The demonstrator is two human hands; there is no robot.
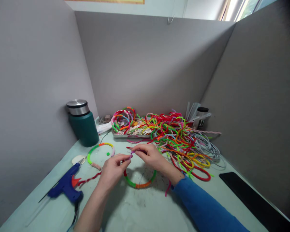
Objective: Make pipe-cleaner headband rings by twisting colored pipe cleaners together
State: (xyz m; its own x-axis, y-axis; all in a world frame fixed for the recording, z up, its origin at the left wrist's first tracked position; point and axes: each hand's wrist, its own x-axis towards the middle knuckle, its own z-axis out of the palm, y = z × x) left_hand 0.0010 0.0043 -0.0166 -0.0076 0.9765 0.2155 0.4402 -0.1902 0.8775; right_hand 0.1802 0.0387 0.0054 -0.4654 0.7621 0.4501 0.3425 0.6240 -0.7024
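My left hand (114, 167) pinches one end of a short purple pipe cleaner (131, 155). At its other end, the fingertips of my right hand (148, 155) are closed on it as well. Below both hands is a ring wrapped in red, green and orange pipe cleaner (142, 186); its far side is hidden by the hands, so I cannot tell whether the purple piece is joined to it. A second wrapped ring (93, 149), in green, yellow, orange and pink, lies flat to the left, with a small green piece (108, 154) inside it.
On the left lie a blue glue gun (66, 185) and a twisted red strand (90, 178), with a green flask (84, 127) behind. A metal tray (132, 136) holds buttons and more rings. Tangled pipe cleaners (174, 129) and grey cord (207, 146) spread right, near a black strip (251, 196).
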